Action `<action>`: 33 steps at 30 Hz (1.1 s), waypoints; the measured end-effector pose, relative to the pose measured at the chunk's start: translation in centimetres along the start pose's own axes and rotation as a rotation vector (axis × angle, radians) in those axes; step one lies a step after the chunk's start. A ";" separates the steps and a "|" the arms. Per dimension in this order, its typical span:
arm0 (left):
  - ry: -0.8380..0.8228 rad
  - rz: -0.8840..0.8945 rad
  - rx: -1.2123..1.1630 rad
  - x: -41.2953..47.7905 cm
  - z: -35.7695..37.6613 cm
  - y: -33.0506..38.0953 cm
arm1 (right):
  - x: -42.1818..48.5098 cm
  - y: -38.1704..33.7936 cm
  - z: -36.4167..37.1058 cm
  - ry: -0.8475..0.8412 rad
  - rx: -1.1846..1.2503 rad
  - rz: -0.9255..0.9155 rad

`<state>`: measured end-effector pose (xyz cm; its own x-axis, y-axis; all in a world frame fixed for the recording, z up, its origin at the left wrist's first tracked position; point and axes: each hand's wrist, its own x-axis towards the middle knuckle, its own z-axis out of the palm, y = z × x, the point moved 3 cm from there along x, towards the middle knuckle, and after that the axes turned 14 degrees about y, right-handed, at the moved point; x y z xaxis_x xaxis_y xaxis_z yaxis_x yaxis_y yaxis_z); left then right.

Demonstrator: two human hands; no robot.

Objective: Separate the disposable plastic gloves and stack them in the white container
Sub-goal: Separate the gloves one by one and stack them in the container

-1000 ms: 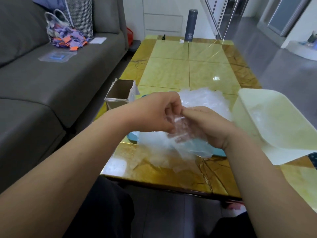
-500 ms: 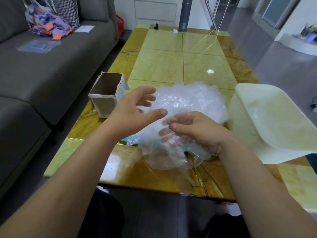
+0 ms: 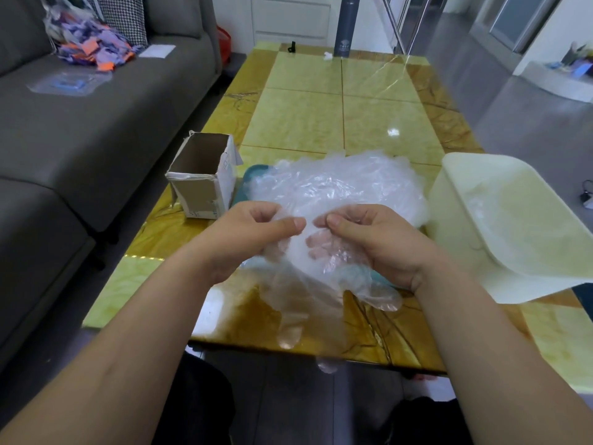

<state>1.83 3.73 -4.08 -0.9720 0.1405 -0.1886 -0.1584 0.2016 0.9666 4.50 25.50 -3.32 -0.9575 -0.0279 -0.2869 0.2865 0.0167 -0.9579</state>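
The left hand (image 3: 253, 232) and the right hand (image 3: 369, 239) are each pinching the upper part of one clear glove (image 3: 298, 303) between thumb and curled fingers. The glove's fingers are hanging down over the near edge of the counter (image 3: 308, 117). Half a second ago the left hand was hovering open with its fingers spread; now it is gripping the film. Just behind the hands, the pile of gloves (image 3: 337, 184) is lying on a teal tray (image 3: 253, 171). The white container (image 3: 449, 220) is sitting just right of the pile, holding some clear film. An open cardboard box (image 3: 199, 194) is standing left of the tray. Its printing is too small to read, as is the mark on the grey bottle (image 3: 345, 27) at the counter's far end.
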 end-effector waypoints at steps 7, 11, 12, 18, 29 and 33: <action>0.087 -0.023 -0.096 0.2 0.2 0.1 | 0.4 0.4 -0.4 0.092 -0.068 -0.065; 0.151 -0.061 -0.165 0.6 -0.2 -0.3 | 0.5 0.3 -0.6 0.102 -0.043 -0.046; 0.162 -0.075 -0.171 0.7 -0.3 -0.4 | 0.5 0.3 -0.7 0.104 -0.034 -0.035; -0.010 -0.149 -0.109 0.0 0.4 -0.2 | 0.7 0.3 -0.9 0.186 0.031 -0.006; 0.007 -0.087 -0.127 0.1 0.2 -0.3 | 0.1 0.0 -1.8 0.126 -0.010 0.064; -0.015 -0.171 -0.185 -0.1 0.6 -0.4 | 0.1 0.1 -1.9 0.138 0.009 0.059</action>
<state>2.14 4.23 -4.58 -0.9259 0.1346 -0.3531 -0.3505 0.0431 0.9356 4.34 27.41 -3.48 -0.9341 0.1105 -0.3395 0.3422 0.0056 -0.9396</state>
